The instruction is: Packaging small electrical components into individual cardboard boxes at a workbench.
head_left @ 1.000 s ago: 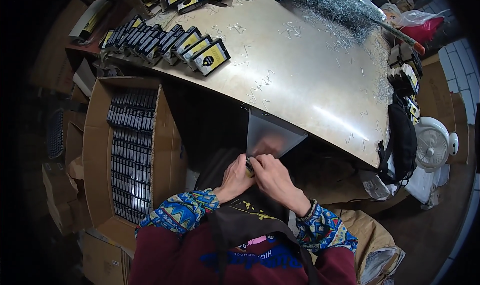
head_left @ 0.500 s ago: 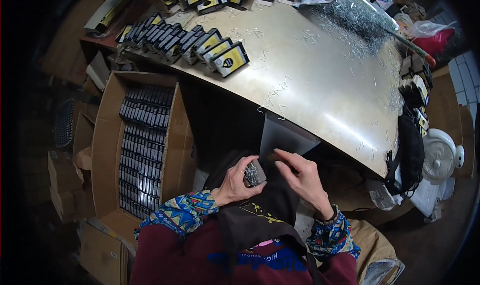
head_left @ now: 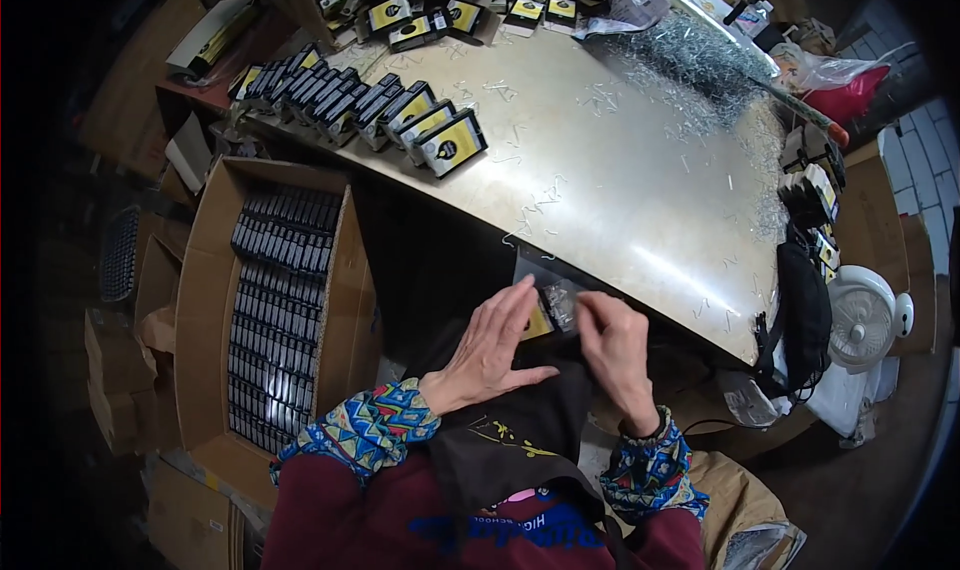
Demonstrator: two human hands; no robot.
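Observation:
A small yellow-and-black box [head_left: 537, 324] lies between my two hands, just below the table's front edge. My left hand [head_left: 487, 342] has its fingers stretched along the box's left side, thumb spread apart. Shiny metal pieces [head_left: 562, 308] show at the box's right end, partly blurred. My right hand [head_left: 615, 345] is closed, its fingertips against that end. Whatever is pinched there is hidden.
A row of similar boxes [head_left: 455, 145] leans along the table's left edge. Loose bent wires [head_left: 540, 205] lie on the metal tabletop [head_left: 640, 170], with a large heap [head_left: 685, 70] behind. To my left stands a carton [head_left: 335, 270] of packed boxes. A white fan [head_left: 862, 320] is at right.
The box with metal pieces was gripped in my left hand; now that hand's fingers are straightened beside it. The box has moved right and forward, and my right hand has closed and come against it.

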